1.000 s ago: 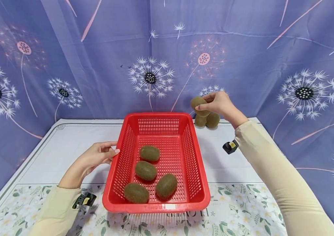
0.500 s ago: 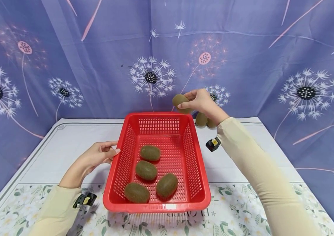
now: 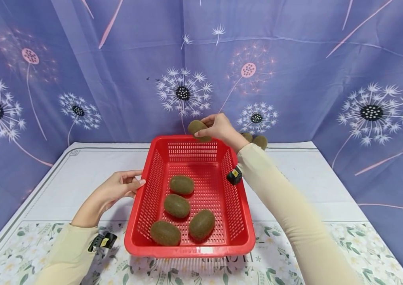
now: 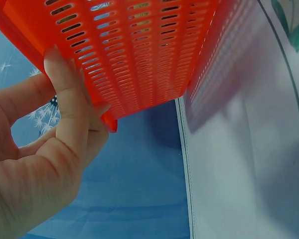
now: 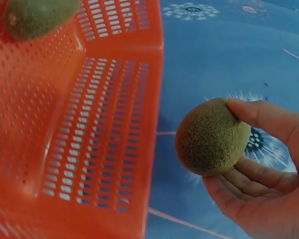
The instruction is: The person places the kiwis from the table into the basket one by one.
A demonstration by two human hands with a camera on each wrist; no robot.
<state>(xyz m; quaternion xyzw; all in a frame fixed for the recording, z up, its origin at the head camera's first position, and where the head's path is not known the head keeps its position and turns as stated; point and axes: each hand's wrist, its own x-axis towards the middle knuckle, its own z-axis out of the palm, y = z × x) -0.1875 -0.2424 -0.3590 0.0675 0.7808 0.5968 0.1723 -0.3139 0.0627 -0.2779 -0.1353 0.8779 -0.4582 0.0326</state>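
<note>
My right hand (image 3: 219, 127) pinches a brown, fuzzy kiwi (image 3: 197, 130) between thumb and fingers, over the far rim of a red plastic basket (image 3: 189, 250). In the right wrist view this kiwi (image 5: 212, 137) appears beside the basket's perforated wall (image 5: 97, 134). At the basket's left rim, my left hand (image 3: 116, 189) holds the edge with thumb and fingers; the left wrist view shows its fingers (image 4: 70, 107) against the rim. Several kiwis lie on the basket floor, among them one kiwi (image 3: 181, 185) farthest back and another kiwi (image 3: 201, 225) near the front.
Behind my right forearm, two more kiwis (image 3: 260, 141) sit on the table's back edge, partly hidden. The white table (image 3: 91, 170) has a floral front section. A purple curtain (image 3: 130, 79) with dandelion prints stands right behind it.
My right hand has carried the kiwi leftward from the pile at the back right to the basket's far rim. The left hand and the basket have stayed in place.
</note>
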